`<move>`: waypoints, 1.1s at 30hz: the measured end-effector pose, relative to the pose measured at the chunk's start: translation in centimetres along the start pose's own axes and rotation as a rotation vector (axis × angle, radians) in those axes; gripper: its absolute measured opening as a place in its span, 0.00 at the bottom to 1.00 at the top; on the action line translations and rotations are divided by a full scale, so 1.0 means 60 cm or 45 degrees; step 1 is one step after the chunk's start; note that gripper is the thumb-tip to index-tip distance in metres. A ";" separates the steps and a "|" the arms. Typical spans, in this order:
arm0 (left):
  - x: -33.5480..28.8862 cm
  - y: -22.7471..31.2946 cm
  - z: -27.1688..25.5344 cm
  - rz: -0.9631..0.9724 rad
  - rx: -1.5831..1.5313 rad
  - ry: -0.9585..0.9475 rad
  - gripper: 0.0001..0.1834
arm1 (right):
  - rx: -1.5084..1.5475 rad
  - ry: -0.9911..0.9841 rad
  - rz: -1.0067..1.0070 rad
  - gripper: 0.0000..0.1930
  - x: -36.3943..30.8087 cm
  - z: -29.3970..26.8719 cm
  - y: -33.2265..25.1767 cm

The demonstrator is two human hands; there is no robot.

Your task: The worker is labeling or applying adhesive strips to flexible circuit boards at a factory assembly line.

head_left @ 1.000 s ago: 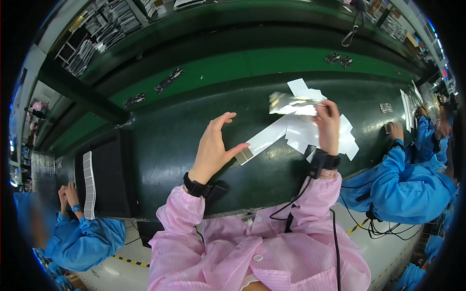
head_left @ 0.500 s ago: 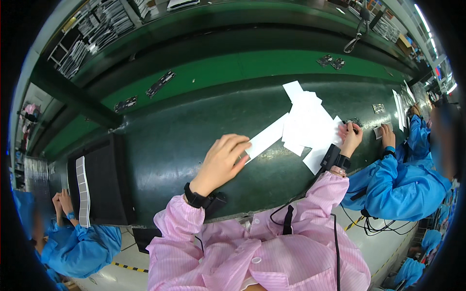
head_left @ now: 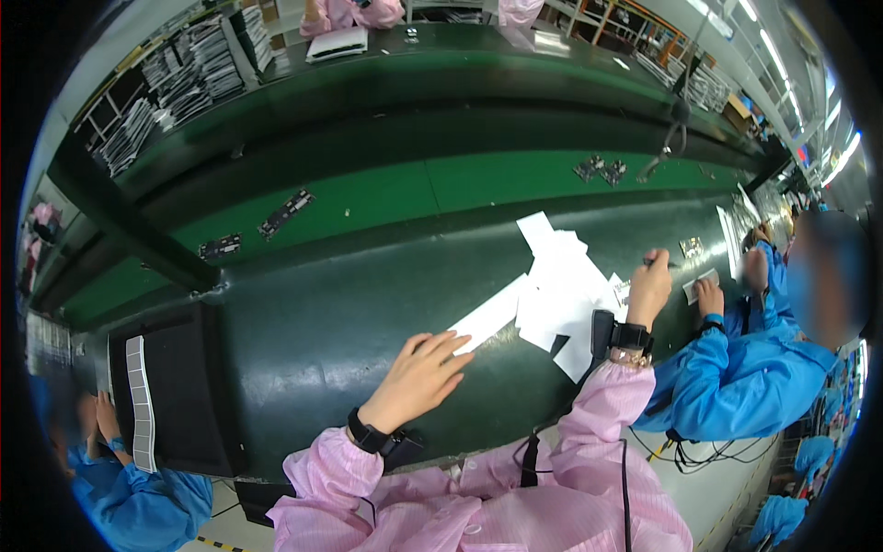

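Note:
My left hand [head_left: 416, 382] lies palm down with its fingers stretched out, the tips at the near end of a long white paper strip [head_left: 492, 316]. The strip runs up to a loose pile of white paper sheets [head_left: 555, 285] on the dark green bench. To the right of the pile my right hand [head_left: 651, 293] is raised, thumb and fingers pinched together. A small dark bit shows at its fingertips, too little to name. Just left of that hand, a small silvery and dark piece [head_left: 623, 293] lies at the edge of the papers, partly hidden.
Dark circuit boards [head_left: 286, 213] lie on the green belt [head_left: 386, 198] beyond the bench. A black tray [head_left: 179, 391] with a label strip [head_left: 141, 405] stands at the left. Co-workers in blue sleeves [head_left: 736, 368] sit on both sides. A small board [head_left: 691, 247] lies at the right.
My view has tilted up, so the scene sits lower. My right hand has lifted off the dark piece beside the papers. My left hand still rests by the strip.

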State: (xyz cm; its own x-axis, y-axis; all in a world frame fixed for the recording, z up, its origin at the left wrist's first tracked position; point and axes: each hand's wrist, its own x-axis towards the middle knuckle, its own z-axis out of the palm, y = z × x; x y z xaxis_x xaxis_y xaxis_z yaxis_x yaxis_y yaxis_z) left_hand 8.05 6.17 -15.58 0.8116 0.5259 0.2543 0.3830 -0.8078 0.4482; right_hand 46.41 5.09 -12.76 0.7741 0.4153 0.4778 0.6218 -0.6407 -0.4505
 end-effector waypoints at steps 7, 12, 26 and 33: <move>-0.011 -0.005 -0.009 -0.020 0.035 0.053 0.15 | 0.149 -0.232 -0.148 0.19 0.125 0.236 -0.158; -0.008 0.000 -0.006 -0.039 0.037 0.018 0.16 | -0.284 -0.083 -0.087 0.31 0.162 0.347 -0.154; -0.006 -0.014 0.004 -0.078 0.008 0.048 0.16 | -0.425 -0.134 0.123 0.33 0.198 0.390 -0.195; -0.019 -0.012 0.008 -0.072 -0.013 0.046 0.17 | -0.461 -0.156 0.252 0.34 0.209 0.410 -0.202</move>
State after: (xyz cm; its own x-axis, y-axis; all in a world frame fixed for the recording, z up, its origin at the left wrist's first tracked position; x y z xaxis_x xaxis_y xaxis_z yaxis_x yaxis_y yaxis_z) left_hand 7.05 6.02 -16.63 0.7724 0.5799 0.2590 0.4231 -0.7740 0.4710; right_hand 51.52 33.92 -19.87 0.8962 0.3210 0.3061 0.3947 -0.8920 -0.2203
